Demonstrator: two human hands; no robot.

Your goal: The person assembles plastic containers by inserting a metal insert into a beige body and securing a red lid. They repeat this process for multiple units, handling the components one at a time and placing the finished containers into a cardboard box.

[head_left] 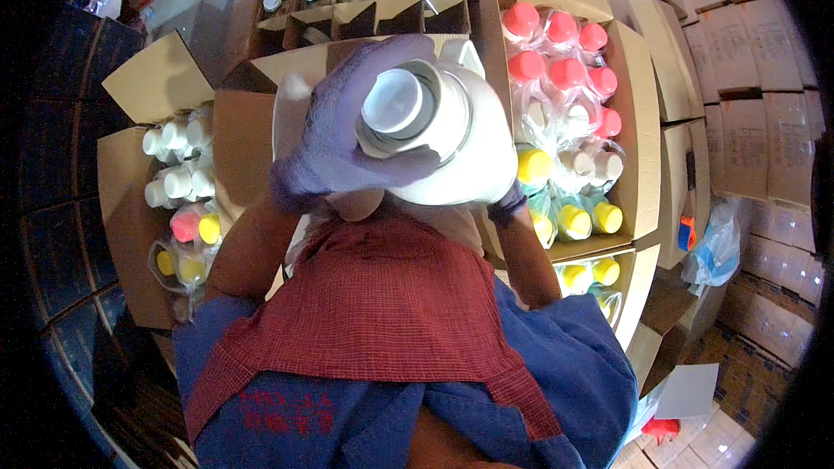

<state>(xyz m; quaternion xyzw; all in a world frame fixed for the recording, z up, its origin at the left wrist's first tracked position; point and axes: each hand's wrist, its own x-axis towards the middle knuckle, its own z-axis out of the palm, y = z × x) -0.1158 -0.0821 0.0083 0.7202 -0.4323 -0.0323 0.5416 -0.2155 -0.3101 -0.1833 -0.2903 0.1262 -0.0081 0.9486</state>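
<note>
Close in front of my chest is a large white jug with a loop handle at its far side and a wide white cap facing up. My left hand, in a purple-grey knitted glove, curls around the jug's neck and cap, thumb across the near side and fingers over the far side. Of my right hand only the gloved edge at the wrist shows, against the jug's lower right side. Its fingers are hidden behind the jug.
An open carton at right holds bagged bottles with red, yellow and pale caps. Another carton at left has white-capped bottles. Ahead, a divided carton contains several white-capped bottles. Stacked boxes line the right side.
</note>
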